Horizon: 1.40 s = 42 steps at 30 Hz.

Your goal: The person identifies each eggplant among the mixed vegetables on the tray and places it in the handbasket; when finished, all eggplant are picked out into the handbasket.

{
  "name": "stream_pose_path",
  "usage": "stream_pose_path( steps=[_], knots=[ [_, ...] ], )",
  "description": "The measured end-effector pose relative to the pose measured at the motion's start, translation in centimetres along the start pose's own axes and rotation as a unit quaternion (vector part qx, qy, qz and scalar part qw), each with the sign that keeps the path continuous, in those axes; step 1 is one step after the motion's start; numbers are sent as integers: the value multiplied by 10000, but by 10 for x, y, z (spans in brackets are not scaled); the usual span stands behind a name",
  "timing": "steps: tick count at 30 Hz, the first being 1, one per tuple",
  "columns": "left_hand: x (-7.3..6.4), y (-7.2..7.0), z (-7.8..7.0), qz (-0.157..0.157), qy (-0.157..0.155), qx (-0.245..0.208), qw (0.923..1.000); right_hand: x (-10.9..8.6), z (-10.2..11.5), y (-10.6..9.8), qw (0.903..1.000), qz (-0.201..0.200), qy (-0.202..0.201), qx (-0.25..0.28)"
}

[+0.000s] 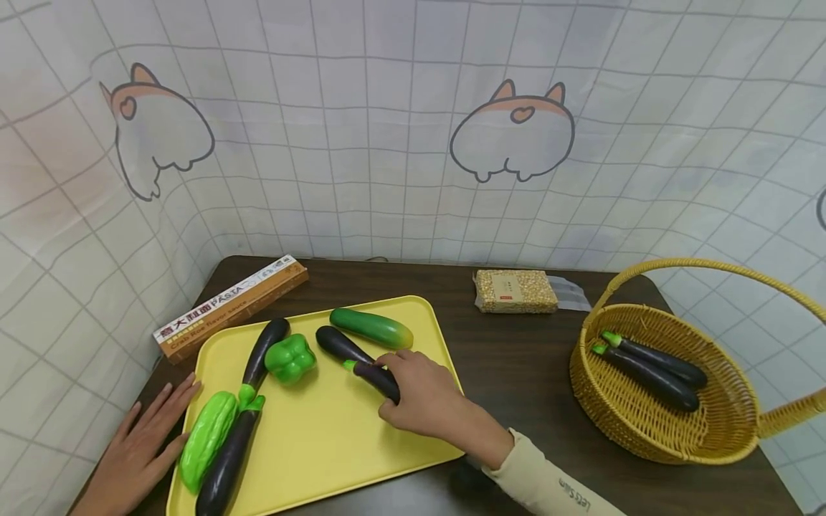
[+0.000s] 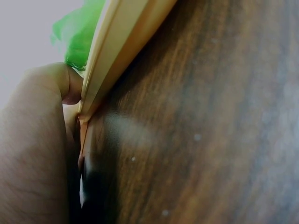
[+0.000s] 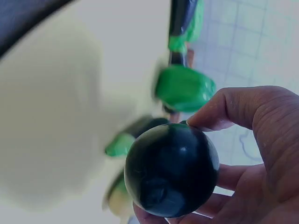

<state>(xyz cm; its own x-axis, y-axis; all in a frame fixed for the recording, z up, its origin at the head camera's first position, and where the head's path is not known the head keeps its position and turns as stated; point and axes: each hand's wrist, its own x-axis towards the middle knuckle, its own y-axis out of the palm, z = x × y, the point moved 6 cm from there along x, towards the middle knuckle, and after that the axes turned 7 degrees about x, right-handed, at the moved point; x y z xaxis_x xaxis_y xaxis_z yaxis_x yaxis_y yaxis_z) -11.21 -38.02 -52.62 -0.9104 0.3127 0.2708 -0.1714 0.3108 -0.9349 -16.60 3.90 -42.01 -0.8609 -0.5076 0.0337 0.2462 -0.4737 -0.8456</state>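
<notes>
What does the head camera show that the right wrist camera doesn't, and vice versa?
Only the head view shows the round, woven golden basket with two glossy dark eggplants inside, and the clear packet of yellowish grains. Only the right wrist view shows the rounded end of the held dark eggplant face-on. Both show the right grip around that eggplant, the lobed green bell pepper and the flat yellow tray, washed pale in the wrist view.

The yellow, rectangular, plastic-looking tray (image 1: 310,437) is of one plain colour. The long, glossy, purple-black eggplants (image 1: 377,380) have bright green caps (image 1: 257,403). The shiny, lobed, green bell pepper (image 1: 290,358) is darker than the bumpy, oblong, lime-green gourd (image 1: 208,441). The smooth, long, dark green zucchini (image 1: 368,326) becomes yellow (only at one end). On the white, grey-gridded fabric wall (image 1: 387,201), the white outlined cartoon dogs (image 1: 513,143) have orange ears (image 1: 556,92)
</notes>
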Motion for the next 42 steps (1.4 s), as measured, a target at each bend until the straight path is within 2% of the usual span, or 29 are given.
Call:
stream_pose_path(
  steps=[6, 15, 23, 32, 42],
  knots=[
    [1, -1, -1, -9, 19, 14, 10000, -9, -18, -31, 9991, -402, 108, 32],
    [0, 1, -1, 0, 27, -63, 10000, -19, -42, -65, 9962, -733, 471, 80],
    [0, -1, -2, -61, 68, -65, 9999, -34, -67, -96, 9926, -1061, 588, 91],
    [2, -3, -3, -63, 84, -8, 9999, -58, -102, -130, 9901, -1133, 764, -333],
    [0, -2, -1, -65, 128, -48, 9999, -90, -130, -159, 9875, -1208, 999, -194]
  ],
)
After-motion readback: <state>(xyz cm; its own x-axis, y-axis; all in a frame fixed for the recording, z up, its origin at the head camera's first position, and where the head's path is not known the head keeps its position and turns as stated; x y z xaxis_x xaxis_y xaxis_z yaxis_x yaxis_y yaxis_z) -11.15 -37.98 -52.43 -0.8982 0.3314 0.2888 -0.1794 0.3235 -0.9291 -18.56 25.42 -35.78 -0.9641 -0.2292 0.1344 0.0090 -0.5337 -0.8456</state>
